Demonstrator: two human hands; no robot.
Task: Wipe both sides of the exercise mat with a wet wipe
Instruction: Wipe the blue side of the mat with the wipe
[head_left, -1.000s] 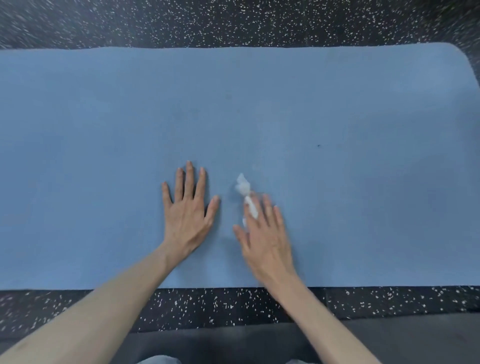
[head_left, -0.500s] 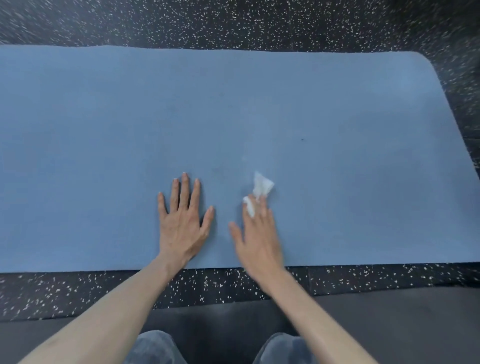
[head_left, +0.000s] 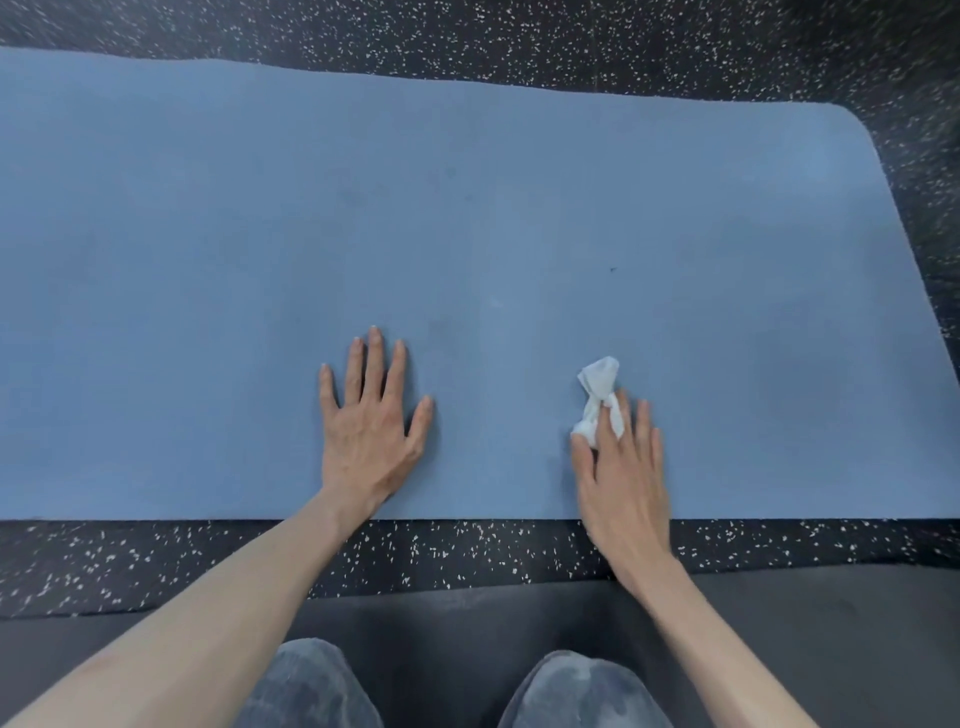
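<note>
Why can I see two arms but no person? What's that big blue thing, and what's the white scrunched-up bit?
The camera sits on the person's head and looks down, so you see what they see: their own arms and, at the bottom, their knees in jeans. They seem to be kneeling on a black speckled floor.

The big blue thing is an exercise mat lying flat on that floor. The left hand rests flat on the mat with fingers spread, probably to keep it from sliding. The right hand presses down on a wet wipe, the crumpled white bit sticking out past the fingertips. That wipe is for cleaning the mat.
</note>
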